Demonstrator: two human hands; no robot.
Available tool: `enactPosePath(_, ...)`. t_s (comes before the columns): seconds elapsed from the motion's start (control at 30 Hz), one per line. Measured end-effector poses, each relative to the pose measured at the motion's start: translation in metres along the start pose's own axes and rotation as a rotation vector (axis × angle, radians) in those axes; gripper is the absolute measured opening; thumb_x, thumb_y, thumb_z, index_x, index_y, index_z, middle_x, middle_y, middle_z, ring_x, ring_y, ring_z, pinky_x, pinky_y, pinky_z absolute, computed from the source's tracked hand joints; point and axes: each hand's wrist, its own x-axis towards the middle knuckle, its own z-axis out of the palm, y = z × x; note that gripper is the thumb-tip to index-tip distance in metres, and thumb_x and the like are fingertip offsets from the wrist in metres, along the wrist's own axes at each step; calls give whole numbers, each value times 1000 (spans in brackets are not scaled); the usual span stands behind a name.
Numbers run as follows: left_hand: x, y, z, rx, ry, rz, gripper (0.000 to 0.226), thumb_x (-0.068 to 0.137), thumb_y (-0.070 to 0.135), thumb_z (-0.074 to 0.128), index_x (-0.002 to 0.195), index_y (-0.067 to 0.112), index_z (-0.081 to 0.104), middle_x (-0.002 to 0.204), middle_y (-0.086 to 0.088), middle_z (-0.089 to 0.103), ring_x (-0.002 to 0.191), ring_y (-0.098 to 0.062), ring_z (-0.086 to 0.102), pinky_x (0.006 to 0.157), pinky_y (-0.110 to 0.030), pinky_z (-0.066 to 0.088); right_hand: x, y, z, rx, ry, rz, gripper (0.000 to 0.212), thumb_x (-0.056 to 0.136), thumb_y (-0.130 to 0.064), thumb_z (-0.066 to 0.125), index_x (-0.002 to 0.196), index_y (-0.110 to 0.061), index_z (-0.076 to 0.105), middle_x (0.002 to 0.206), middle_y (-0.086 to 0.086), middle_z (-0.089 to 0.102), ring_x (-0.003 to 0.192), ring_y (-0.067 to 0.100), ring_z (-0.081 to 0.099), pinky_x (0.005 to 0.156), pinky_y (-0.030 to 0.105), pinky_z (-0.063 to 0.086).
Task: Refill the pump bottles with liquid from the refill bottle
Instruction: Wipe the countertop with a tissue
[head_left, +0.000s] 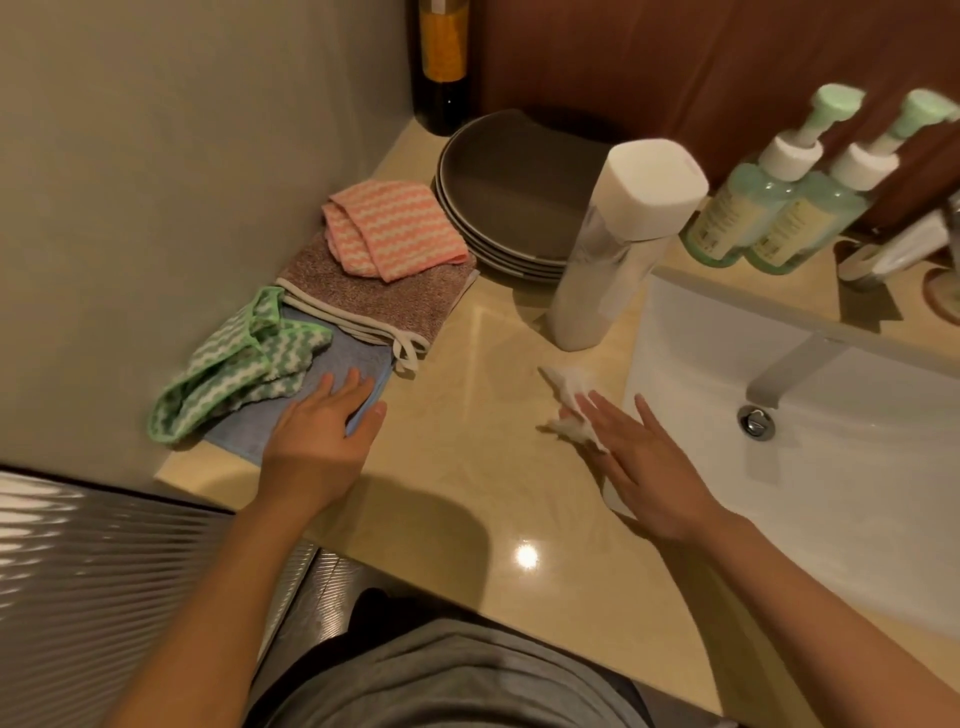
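Behind the sink (691, 332), at the countertop's (467, 467) back edge, two pump bottles (743, 208) stand touching; the capped white refill bottle (613, 244) stands beside the sink's left rim. Right hand (649, 467), fingers spread, presses a crumpled tissue (571, 387) near that rim; left hand (317, 441), fingers together, rests on a blue cloth (358, 364), bare countertop between.

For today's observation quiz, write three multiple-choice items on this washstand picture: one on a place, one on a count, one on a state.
1. Where does the white refill bottle stand? A on the floor; B on the counter, between plates and sink; C on the cloths.
2. How many pump bottles? A one; B four; C two.
3. The right hand: A lies flat on a white tissue; B grips a pump; C hangs idle.
Key: B, its base is on the counter; C, two stand side by side; A, the hand is spread on it.
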Motion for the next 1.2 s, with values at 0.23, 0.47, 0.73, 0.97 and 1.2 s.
enactPosePath(0.23, -2, 4, 0, -1, -6, -14, 60, 91, 53, 36, 142, 21, 39, 151, 3, 31, 143, -17, 17, 114, -42, 19, 45, -69, 35, -12, 113, 199, 57, 96, -40, 7, 149, -26, 25, 155, 0, 22, 145, 17, 13, 115, 36, -6)
enactPosePath(0.47, -1, 4, -4, 8, -43, -9, 48, 98, 41, 34, 143, 24, 36, 152, 5, 27, 144, -14, 12, 115, -42, 16, 24, -134, 76, -51, -94, -305, 46, 95, -33, 30, 130, -17, 54, 141, 1, 48, 136, 18, 36, 110, 53, 22)
enactPosePath(0.73, 3, -2, -6, 6, -156, 16, 48, 102, 38, 16, 147, 26, 26, 155, 7, 16, 144, -12, 4, 117, -41, 6, 8, -91, 33, 3, -233, -288, 53, 100, -42, 17, 145, -23, 34, 151, -6, 31, 142, 7, 17, 118, 36, -3)
enactPosePath(0.97, -3, -1, -11, 154, -245, 27, 48, 102, 28, 6, 150, 23, 5, 158, 4, 1, 144, -14, -5, 117, -39, 1, 53, -82, 12, -124, -104, -93, 61, 95, -45, 5, 148, -24, 28, 154, 3, 25, 144, 16, 17, 113, 25, 0)
enactPosePath(1.2, -11, 10, -23, 317, -249, 76, 49, 102, 26, 7, 149, 25, -3, 158, 1, 1, 145, -20, -2, 115, -48, 12, 94, -136, 43, -170, -31, 69, 51, 102, -32, 23, 150, -14, 18, 156, 8, 18, 145, 24, 13, 116, 33, 2)
